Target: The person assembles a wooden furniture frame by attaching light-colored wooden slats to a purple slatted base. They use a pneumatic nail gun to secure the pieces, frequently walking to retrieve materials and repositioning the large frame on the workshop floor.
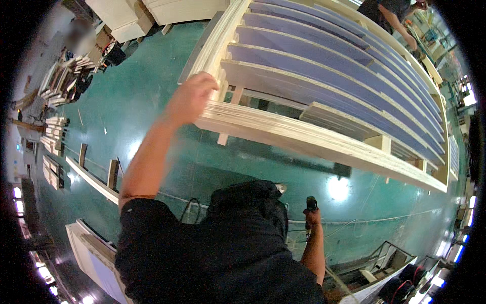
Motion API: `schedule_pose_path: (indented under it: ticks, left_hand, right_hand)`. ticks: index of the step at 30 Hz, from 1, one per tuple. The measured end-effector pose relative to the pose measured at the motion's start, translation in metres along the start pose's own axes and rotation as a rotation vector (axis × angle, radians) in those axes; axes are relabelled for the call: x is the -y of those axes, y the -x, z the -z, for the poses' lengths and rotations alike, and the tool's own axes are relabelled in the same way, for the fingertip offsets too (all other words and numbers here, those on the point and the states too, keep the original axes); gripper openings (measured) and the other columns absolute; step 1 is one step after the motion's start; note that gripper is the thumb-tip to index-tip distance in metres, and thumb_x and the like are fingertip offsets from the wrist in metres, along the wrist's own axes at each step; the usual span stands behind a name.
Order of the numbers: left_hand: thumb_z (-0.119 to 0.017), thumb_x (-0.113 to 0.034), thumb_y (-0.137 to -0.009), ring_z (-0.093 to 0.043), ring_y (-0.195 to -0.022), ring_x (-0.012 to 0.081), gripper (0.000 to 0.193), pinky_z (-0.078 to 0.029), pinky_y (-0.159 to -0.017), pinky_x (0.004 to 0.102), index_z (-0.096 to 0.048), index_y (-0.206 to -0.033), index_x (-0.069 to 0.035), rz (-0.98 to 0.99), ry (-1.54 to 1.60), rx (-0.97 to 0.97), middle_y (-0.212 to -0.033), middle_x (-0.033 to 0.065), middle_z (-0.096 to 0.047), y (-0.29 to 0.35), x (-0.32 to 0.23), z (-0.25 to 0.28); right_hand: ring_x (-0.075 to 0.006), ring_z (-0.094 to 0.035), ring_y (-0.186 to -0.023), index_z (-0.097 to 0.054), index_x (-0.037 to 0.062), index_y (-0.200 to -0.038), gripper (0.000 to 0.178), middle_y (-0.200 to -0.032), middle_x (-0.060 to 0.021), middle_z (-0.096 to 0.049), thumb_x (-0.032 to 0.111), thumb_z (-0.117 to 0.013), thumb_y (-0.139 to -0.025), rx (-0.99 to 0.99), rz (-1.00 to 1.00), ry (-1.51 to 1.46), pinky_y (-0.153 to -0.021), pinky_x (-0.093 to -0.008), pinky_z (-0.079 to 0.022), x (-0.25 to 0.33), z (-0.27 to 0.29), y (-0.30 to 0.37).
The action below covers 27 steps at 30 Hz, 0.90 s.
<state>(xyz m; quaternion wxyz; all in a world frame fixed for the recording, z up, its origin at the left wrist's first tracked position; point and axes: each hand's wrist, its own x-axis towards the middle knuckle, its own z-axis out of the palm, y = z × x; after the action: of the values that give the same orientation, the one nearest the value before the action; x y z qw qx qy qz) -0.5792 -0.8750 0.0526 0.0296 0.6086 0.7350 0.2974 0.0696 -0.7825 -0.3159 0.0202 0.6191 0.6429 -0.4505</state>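
A large pale wooden crate frame [283, 123] stands in front of me, holding several upright blue-grey panels [309, 55] in rows. My left hand [195, 96] is at its near left corner, fingers curled over the top edge; the arm is slightly blurred. Inside the frame, a shorter board [336, 117] leans near the close rail. My right hand [314, 218] hangs low by my side, apart from the frame. It is closed around a black hand-held tool [311, 203], whose exact kind I cannot make out.
Across the frame, another person's arm [400, 28] reaches over the far side. Thin hoses [354, 221] run along the green floor. Wood pieces [55, 134] and a long batten [93, 180] lie at left. An open box [382, 273] stands at lower right.
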Motion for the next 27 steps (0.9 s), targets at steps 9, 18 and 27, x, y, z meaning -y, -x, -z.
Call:
schedule_pose_path:
  ticks: [9,18,27]
  left_hand:
    - [-0.074,-0.014,-0.080,-0.030,-0.149,0.0391,0.070,-0.027,-0.117,0.0655,-0.052,-0.144,-0.034,-0.561,-0.551,0.686,-0.161,0.0078,-0.036,-0.040,0.078,0.095]
    - [-0.074,-0.038,-0.086,-0.057,-0.126,0.0262,0.059,-0.031,-0.109,0.0683,-0.052,-0.140,-0.048,-1.409,-0.144,0.804,-0.128,0.0073,-0.061,-0.106,0.148,0.044]
    - [-0.074,-0.034,-0.079,-0.061,-0.102,0.0277,0.058,-0.045,-0.080,0.0461,-0.058,-0.134,-0.030,-1.727,0.323,0.736,-0.111,0.0081,-0.062,-0.123,0.153,0.006]
  right_hand:
    - [-0.0368,-0.068,-0.095,-0.061,0.0013,-0.131,0.059,-0.115,-0.0223,-0.070,0.039,-0.072,-0.086,0.226,-0.394,0.168,-0.079,-0.0446,-0.055,-0.035,-0.265,0.189]
    - [-0.0336,-0.067,-0.097,-0.064,0.0073,-0.132,0.060,-0.111,-0.0182,-0.071,0.040,-0.076,-0.084,0.196,-0.775,-0.247,-0.083,-0.0462,-0.053,0.202,-0.459,0.319]
    - [-0.0393,-0.068,-0.104,-0.063,0.0126,-0.126,0.060,-0.111,-0.0199,-0.072,0.037,-0.079,-0.074,-0.271,-0.616,-0.531,-0.085,-0.0468,-0.054,0.438,-0.562,0.248]
